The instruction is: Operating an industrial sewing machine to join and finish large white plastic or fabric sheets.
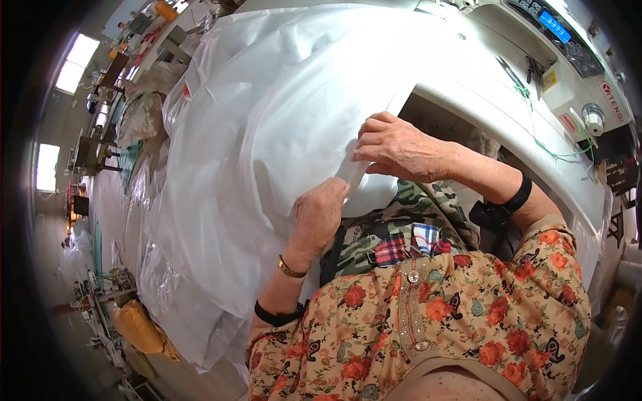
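Note:
A big, glossy white sheet (221, 160), plastic or coated cloth, drapes from the white sewing table over my lap and down to the left. My left hand (319, 215) is closed, its thumb and fingers pinching the sheet's near edge. Just above and to the right of it, my right hand (400, 147) grips the same edge with bent fingers. A narrow strip of the edge stretches between the two hands. What lies under the fingertips is hidden.
The white sewing machine (568, 80), with its lit blue display, stands at the upper right. Green thread (535, 127) trails over the white tabletop (495, 113). Bundled plastic and a yellow bag (138, 326) lie on the left. Camouflage cloth (364, 244) covers my lap.

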`<state>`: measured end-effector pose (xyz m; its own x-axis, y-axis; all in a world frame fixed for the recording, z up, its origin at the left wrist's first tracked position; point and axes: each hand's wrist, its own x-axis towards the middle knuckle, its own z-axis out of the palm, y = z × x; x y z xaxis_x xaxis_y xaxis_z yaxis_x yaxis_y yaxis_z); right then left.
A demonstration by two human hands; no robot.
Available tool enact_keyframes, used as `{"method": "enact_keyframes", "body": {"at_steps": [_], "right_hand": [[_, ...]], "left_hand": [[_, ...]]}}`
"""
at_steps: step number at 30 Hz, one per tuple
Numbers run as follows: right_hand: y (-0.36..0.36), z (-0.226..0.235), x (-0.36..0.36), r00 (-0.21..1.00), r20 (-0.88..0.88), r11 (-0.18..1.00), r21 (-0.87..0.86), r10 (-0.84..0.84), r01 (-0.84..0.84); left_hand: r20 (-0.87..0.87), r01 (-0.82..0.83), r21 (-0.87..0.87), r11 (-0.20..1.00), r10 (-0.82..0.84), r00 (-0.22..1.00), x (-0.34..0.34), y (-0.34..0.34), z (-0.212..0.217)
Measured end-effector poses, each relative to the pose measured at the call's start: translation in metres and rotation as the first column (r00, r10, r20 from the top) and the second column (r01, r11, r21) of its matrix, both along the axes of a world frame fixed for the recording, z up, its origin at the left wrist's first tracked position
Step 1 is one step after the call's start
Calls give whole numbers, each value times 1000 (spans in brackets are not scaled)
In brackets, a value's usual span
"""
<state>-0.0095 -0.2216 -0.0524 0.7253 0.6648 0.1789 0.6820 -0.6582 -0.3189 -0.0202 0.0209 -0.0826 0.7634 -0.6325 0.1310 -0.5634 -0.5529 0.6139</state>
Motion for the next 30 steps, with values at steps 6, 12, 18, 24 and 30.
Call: {"method": "enact_keyframes", "body": {"at_steps": [6, 12, 18, 24, 30], "right_hand": [[-4, -17, 4, 996, -69, 990, 132, 61, -52], [4, -17, 0, 996, -91, 968, 251, 22, 2], [3, -10, 3, 986, -161, 974, 212, -50, 84], [3, -3, 8, 997, 17, 996, 57, -74, 73], [-7, -4, 2, 978, 207, 998, 57, -32, 21]], "left_hand": [[-145, -21, -31, 999, 16, 989, 2, -4, 7], [45, -143, -198, 970, 155, 987, -9, -24, 14], [-299, -216, -235, 948, 141, 944, -7, -23, 14], [-167, -172, -355, 919, 119, 979, -5, -21, 7], [6, -106, -400, 910, 118, 993, -4, -28, 2]]}}
